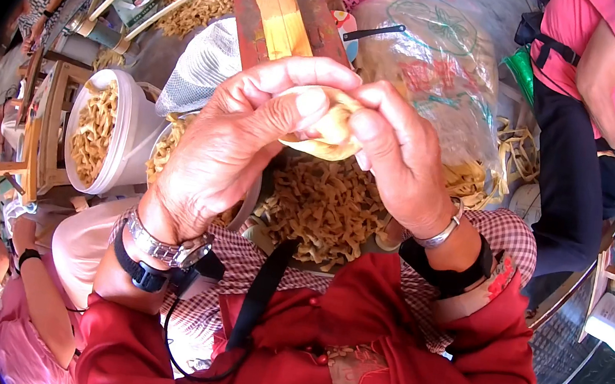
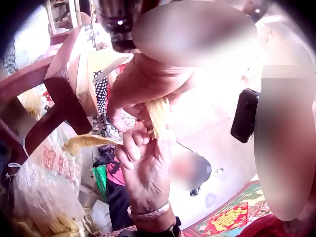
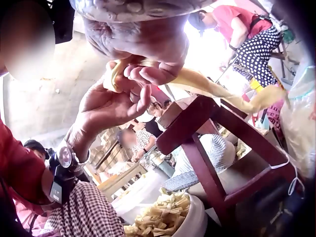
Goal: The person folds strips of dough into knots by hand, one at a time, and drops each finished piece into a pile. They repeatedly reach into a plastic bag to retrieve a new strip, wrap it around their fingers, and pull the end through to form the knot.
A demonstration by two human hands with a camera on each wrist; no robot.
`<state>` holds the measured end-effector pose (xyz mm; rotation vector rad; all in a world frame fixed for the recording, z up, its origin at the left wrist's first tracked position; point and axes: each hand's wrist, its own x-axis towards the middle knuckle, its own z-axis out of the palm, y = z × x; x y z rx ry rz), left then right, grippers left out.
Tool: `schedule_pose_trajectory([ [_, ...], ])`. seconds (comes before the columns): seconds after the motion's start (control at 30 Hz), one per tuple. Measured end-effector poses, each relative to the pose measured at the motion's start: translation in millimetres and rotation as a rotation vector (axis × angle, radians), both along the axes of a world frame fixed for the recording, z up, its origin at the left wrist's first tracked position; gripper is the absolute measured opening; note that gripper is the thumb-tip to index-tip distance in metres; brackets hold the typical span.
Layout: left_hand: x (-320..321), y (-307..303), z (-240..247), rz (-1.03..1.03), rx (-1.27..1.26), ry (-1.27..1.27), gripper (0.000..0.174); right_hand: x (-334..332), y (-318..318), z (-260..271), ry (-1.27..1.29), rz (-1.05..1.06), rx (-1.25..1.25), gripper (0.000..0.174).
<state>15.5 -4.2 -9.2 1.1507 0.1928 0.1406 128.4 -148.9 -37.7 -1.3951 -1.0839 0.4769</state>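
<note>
Both my hands are raised in front of me and pinch one pale yellow dough strip (image 1: 326,136) between them. My left hand (image 1: 253,130), with a metal watch on its wrist, grips the strip with thumb and curled fingers. My right hand (image 1: 394,153), wearing a silver bangle, holds it from the other side. In the left wrist view the dough strip (image 2: 159,116) runs between my left hand (image 2: 143,84) and my right hand (image 2: 145,168). In the right wrist view a long tail of the dough strip (image 3: 212,86) trails away from my right hand (image 3: 143,49) and my left hand (image 3: 113,103).
Below my hands lies a heap of shaped dough pieces (image 1: 321,209). A white bucket (image 1: 132,138) with more pieces stands at the left. A red wooden frame (image 1: 248,21) and a clear plastic bag (image 1: 441,62) are ahead. A person in pink (image 1: 588,66) sits at the right.
</note>
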Motion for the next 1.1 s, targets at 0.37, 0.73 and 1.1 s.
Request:
schedule_pose_trajectory([
  [0.37,5.2,-11.8,-12.3,0.018,0.752,-0.078,0.046,-1.5,-0.9,-12.5,0.133,0.014,-0.045,0.025],
  [0.73,0.3,-13.0,-14.2,-0.065,0.214,0.067,0.044,2.7,-0.4,-21.5,0.013,-0.157,0.007,0.033],
  [1.1,3.3,1.9,-9.2,-0.124,-0.360,-0.002,0.048,17.6,-18.7,-19.7,0.046,-0.252,-0.087,0.034],
])
